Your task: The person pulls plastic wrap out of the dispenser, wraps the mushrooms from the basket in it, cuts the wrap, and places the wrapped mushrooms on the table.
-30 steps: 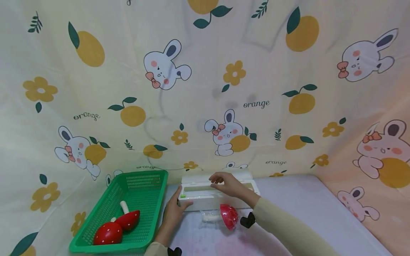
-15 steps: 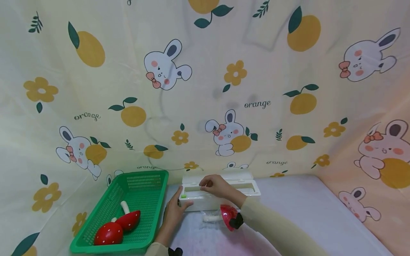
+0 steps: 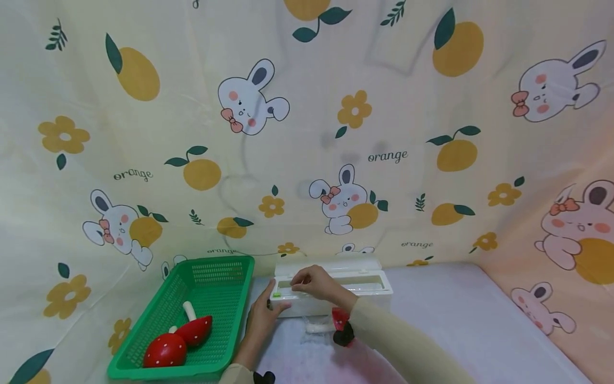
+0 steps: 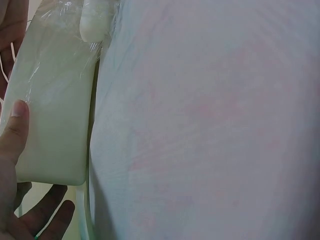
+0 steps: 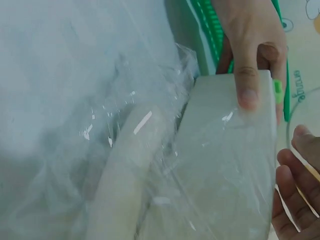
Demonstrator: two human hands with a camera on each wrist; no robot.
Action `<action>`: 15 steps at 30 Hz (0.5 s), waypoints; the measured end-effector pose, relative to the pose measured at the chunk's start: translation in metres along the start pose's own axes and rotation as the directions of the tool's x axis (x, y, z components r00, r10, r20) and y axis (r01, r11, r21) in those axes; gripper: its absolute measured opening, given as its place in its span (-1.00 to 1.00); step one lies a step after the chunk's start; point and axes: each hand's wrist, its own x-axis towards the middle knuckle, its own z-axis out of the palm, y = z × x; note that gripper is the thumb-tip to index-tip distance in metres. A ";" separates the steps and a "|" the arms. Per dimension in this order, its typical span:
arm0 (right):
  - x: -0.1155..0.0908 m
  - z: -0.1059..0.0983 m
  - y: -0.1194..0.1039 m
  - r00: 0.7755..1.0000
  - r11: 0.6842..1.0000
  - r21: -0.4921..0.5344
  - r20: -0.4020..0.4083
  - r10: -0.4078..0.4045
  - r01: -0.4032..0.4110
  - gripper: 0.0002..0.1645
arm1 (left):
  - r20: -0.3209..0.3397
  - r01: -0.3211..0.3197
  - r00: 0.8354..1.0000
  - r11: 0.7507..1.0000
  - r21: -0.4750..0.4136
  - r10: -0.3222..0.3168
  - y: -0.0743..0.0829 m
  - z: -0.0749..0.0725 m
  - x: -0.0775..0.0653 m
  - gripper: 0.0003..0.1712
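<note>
A white cling film dispenser point(image 3: 379, 304), its lid point(image 3: 364, 262) raised, stands at the back of the table. My left hand point(image 3: 261, 317) grips its left end, thumb on the front face, near a green slider point(image 3: 276, 294). Over the dispenser's opening, towards its left part, is my right hand point(image 3: 318, 282). Its fingers are loosely curled, with a gap between thumb and index finger in the right wrist view and nothing seen between them. A film-wrapped toy mushroom lies in front, its white stem point(image 5: 122, 175) against the dispenser; my right sleeve partly hides the red cap point(image 3: 339, 316).
A green basket point(image 3: 242, 304) stands to the left, close to my left forearm, with two red spotted toy mushrooms point(image 3: 165, 350) inside. A patterned curtain point(image 3: 297, 133) hangs behind the table point(image 3: 436, 314).
My right hand has moved left along the dispenser's opening towards my left hand. The right sleeve now covers more of the wrapped mushroom. My left hand has kept its hold.
</note>
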 end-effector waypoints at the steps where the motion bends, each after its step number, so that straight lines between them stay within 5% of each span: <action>1: 0.000 0.002 0.001 1.000 1.000 0.011 -0.002 0.000 0.000 -0.85 | -0.003 -0.009 1.000 1.000 0.006 0.009 0.000 0.000 0.000 0.00; 15: 0.003 0.022 -0.004 1.000 1.000 0.022 0.016 0.007 -0.008 -0.90 | -0.005 -0.027 1.000 1.000 -0.002 0.027 -0.004 -0.001 0.001 0.01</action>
